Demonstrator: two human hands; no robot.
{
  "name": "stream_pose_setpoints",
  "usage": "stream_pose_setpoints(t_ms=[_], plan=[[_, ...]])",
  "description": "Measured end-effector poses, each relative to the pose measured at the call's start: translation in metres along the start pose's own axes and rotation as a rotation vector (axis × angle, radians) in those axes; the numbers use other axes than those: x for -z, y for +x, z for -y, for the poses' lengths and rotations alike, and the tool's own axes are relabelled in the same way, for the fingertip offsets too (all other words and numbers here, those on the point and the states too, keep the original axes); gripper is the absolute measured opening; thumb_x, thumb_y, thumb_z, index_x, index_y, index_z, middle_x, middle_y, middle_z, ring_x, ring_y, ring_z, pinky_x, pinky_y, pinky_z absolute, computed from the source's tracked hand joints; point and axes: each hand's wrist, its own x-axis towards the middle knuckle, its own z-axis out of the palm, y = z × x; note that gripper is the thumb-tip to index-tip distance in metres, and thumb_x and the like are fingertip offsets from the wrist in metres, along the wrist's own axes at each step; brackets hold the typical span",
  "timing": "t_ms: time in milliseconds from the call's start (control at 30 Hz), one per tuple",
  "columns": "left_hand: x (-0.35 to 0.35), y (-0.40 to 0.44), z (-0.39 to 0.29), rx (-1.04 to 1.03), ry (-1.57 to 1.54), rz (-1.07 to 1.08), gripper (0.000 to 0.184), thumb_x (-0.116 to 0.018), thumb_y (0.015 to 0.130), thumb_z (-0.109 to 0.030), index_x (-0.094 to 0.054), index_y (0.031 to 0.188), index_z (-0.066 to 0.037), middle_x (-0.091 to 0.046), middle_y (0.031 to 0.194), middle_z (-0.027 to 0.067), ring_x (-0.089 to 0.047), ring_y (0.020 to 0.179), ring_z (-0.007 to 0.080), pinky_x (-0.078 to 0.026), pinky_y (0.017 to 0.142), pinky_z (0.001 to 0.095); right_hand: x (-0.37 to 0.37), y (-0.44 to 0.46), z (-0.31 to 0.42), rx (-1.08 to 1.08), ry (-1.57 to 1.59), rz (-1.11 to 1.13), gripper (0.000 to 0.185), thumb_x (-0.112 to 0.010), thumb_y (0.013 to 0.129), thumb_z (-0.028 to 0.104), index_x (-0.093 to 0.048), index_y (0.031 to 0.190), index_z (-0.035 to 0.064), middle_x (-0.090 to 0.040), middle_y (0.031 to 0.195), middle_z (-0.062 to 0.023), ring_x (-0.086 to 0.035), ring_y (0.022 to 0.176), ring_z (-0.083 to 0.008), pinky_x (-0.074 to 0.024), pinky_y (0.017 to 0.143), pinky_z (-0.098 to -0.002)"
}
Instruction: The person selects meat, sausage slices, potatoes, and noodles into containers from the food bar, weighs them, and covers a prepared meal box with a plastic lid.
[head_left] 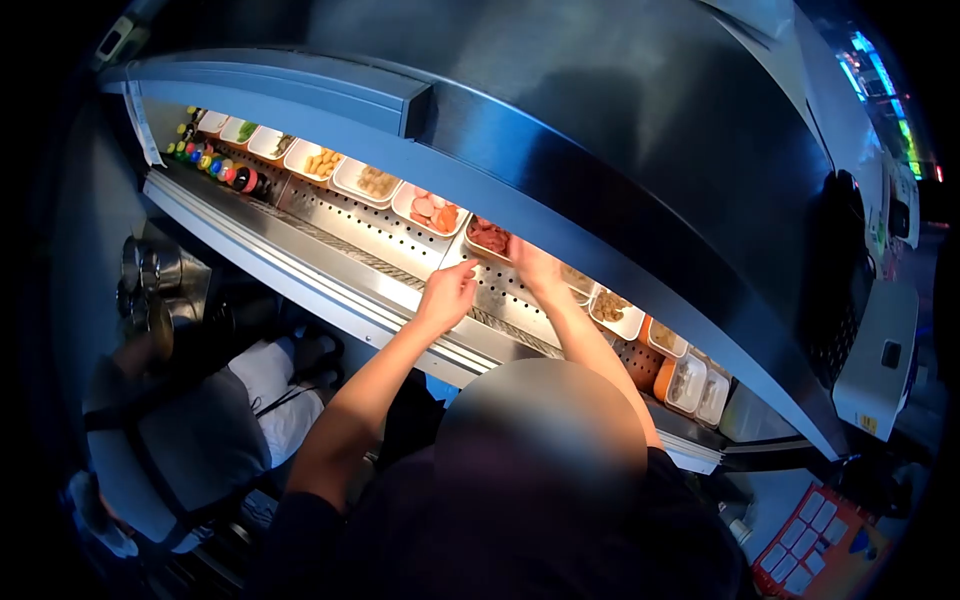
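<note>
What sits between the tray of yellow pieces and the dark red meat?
In the head view, two trays: a tray of pale pieces, then, next to the red meat, a tray of pinkish-orange slices.

Case (408, 238) interior warmly bright; surroundings dim, bluish; fisheye curvature, black corners; head (545, 425) blurred.

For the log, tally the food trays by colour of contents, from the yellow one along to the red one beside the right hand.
Yellow-food tray: 1
Beige-food tray: 1
Pink-and-orange-slice tray: 1
Red-meat tray: 1
Total: 4
</note>
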Motion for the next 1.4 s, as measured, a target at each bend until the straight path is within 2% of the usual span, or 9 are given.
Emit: stream_pose_setpoints(t_ms=[200, 267, 300, 400, 467, 633, 767, 1167, 1400], plan=[[0.027, 0.005, 0.017, 0.079, -0.142, -0.241, 0.045, -0.069, 0.090, -0.017, -0.059, 0.129, 0.004, -0.073, 0.100, 0.0190, -0.073, 0.086, 0.0268, -0.058, 0.079, 0.0334, 0.097, 0.032, -0.032, -0.206, 0.017, 0.086, 0.018, -0.063, 0.080, 0.000, -0.065, 0.097, 0.0048, -0.064, 0.087, -0.0145, -0.062, 0.081, -0.0346, -0.0492, 0.076, -0.0457], [0.016, 0.029, 0.016, 0.491, -0.632, -0.209, 0.059, -0.071, 0.090, -0.023, -0.050, 0.137, 0.007, -0.070, 0.104, 0.0157, -0.069, 0.087, 0.0225, -0.057, 0.076, 0.0303, 0.105, 0.050, -0.043, -0.222, -0.004, 0.178, 0.019, -0.064, 0.080, 0.000, -0.066, 0.098, 0.0050, -0.064, 0.087, -0.0141, -0.062, 0.081, -0.0341, -0.0492, 0.076, -0.0451], [0.004, 0.037, 0.014, 0.558, -0.749, -0.185, 0.070, -0.072, 0.091, -0.027, -0.042, 0.142, 0.010, -0.066, 0.108, 0.0133, -0.064, 0.091, 0.0209, -0.057, 0.074, 0.0301, 0.098, 0.058, -0.048, -0.216, -0.028, 0.217, 0.019, -0.064, 0.080, 0.000, -0.066, 0.099, 0.0052, -0.064, 0.087, -0.0140, -0.062, 0.081, -0.0339, -0.0492, 0.076, -0.0448], [-0.046, 0.058, 0.030, 0.724, -0.930, -0.099, 0.049, -0.071, 0.091, -0.021, -0.050, 0.128, 0.003, -0.064, 0.108, 0.0131, -0.065, 0.093, 0.0219, -0.059, 0.071, 0.0334, 0.044, 0.090, -0.067, -0.174, -0.145, 0.293, 0.021, -0.064, 0.080, 0.000, -0.066, 0.100, 0.0056, -0.064, 0.087, -0.0134, -0.062, 0.080, -0.0331, -0.0492, 0.075, -0.0440], [-0.058, 0.062, 0.021, 0.817, -0.904, -0.224, 0.034, -0.068, 0.091, -0.015, -0.053, 0.118, 0.000, -0.065, 0.104, 0.0120, -0.065, 0.085, 0.0202, -0.059, 0.066, 0.0327, -0.002, 0.101, -0.077, -0.148, -0.235, 0.337, 0.022, -0.064, 0.080, 0.000, -0.066, 0.101, 0.0059, -0.064, 0.087, -0.0130, -0.062, 0.080, -0.0325, -0.0492, 0.074, -0.0434], [-0.068, 0.068, 0.033, 0.853, -0.972, -0.330, 0.020, -0.055, 0.091, -0.003, -0.053, 0.110, 0.003, -0.067, 0.090, 0.0139, -0.071, 0.072, 0.0234, -0.060, 0.058, 0.0336, -0.068, 0.102, -0.089, -0.165, -0.450, 0.395, 0.024, -0.064, 0.079, 0.000, -0.067, 0.103, 0.0066, -0.064, 0.087, -0.0121, -0.062, 0.079, -0.0312, -0.0492, 0.073, -0.0420], [-0.064, 0.069, 0.039, 0.818, -0.974, -0.327, 0.019, -0.053, 0.091, -0.004, -0.053, 0.109, 0.002, -0.068, 0.092, 0.0147, -0.071, 0.073, 0.0232, -0.060, 0.057, 0.0335, -0.074, 0.099, -0.095, -0.165, -0.470, 0.407, 0.026, -0.064, 0.079, -0.001, -0.068, 0.104, 0.0072, -0.065, 0.087, -0.0113, -0.062, 0.078, -0.0302, -0.0493, 0.073, -0.0409], [-0.057, 0.062, 0.043, 0.822, -0.976, -0.199, 0.031, -0.060, 0.089, -0.005, -0.053, 0.117, 0.004, -0.068, 0.099, 0.0160, -0.072, 0.080, 0.0238, -0.061, 0.061, 0.0338, 0.011, 0.103, -0.084, -0.100, -0.193, 0.438, 0.032, -0.064, 0.078, -0.001, -0.069, 0.109, 0.0089, -0.065, 0.087, -0.0090, -0.062, 0.076, -0.0271, -0.0493, 0.070, -0.0375], [-0.029, 0.033, 0.030, 0.772, -0.975, -0.212, 0.046, -0.060, 0.089, -0.003, -0.045, 0.131, 0.006, -0.065, 0.107, 0.0190, -0.071, 0.092, 0.0261, -0.061, 0.076, 0.0328, 0.084, 0.075, -0.025, 0.005, -0.121, 0.271, 0.036, -0.065, 0.078, -0.002, -0.070, 0.112, 0.0099, -0.066, 0.087, -0.0077, -0.062, 0.075, -0.0252, -0.0493, 0.069, -0.0356]])
